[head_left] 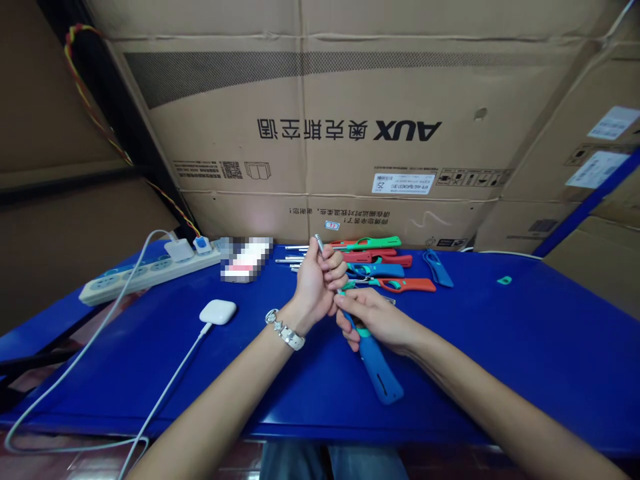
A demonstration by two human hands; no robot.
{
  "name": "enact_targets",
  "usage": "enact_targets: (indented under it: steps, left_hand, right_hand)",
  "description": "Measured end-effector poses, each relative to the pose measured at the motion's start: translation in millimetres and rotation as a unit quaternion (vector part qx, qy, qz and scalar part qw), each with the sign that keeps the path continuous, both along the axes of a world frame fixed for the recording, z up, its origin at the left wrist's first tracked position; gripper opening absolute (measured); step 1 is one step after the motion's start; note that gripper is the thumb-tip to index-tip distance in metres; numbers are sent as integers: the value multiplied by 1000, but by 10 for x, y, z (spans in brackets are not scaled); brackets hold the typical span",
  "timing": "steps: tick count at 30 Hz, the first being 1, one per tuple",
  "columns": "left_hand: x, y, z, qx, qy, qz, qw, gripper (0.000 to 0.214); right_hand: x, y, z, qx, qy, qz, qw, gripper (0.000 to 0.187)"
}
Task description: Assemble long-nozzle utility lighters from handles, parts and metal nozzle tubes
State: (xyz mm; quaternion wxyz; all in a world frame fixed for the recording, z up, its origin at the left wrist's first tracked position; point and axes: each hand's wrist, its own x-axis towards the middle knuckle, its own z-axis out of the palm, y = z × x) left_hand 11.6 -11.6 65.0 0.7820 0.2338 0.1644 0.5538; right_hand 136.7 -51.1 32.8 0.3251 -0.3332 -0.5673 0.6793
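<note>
Both my hands are on one blue long-necked lighter (379, 367), held at a slant above the table. My left hand (316, 280) wraps round its metal neck, and the silver tip pokes out above the fingers. My right hand (373, 317) grips the upper body near the turquoise part, with thumb and fingers close to where the neck begins. Just beyond the hands lie several more lighters: a green one (383, 243), a red one (360, 256), a blue one (385, 270) and an orange one (417, 285), their metal necks pointing left.
A blue lighter casing piece (438, 268) and a small turquoise part (504, 280) lie to the right on the blue table (500, 353). Leftward are a white earbud case (218, 311) on a cable, a blurred-out object (245, 263) and a power strip (145, 273). Cardboard (345, 87) stands behind.
</note>
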Motion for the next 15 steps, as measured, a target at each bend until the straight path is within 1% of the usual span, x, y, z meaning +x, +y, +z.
enact_targets:
  steps: [2, 4, 8, 10, 12, 13, 15]
  left_hand:
    - [33, -21, -13, 0, 6, 20, 1000, 55]
    - [57, -39, -45, 5, 10, 31, 999, 57]
    - [65, -41, -122, 18, 17, 49, 999, 55]
    - [37, -15, -134, 20, 38, 63, 997, 51]
    - [-21, 29, -112, 31, 58, 94, 993, 48]
    - [-58, 54, -93, 42, 63, 118, 990, 47]
    - [-131, 98, -61, 65, 60, 165, 982, 44]
  right_hand:
    - [-39, -27, -29, -4, 11, -38, 999, 47]
    - [-72, -37, -57, -10, 8, -55, 998, 51]
    - [-81, 5, -82, -14, -19, -52, 998, 53]
    - [-52, 38, -82, -27, -38, -54, 997, 53]
    - [-15, 57, -82, -37, -55, -62, 996, 52]
    - [1, 57, -83, -29, -67, -69, 995, 51]
    - [16, 42, -91, 18, -100, -81, 992, 46]
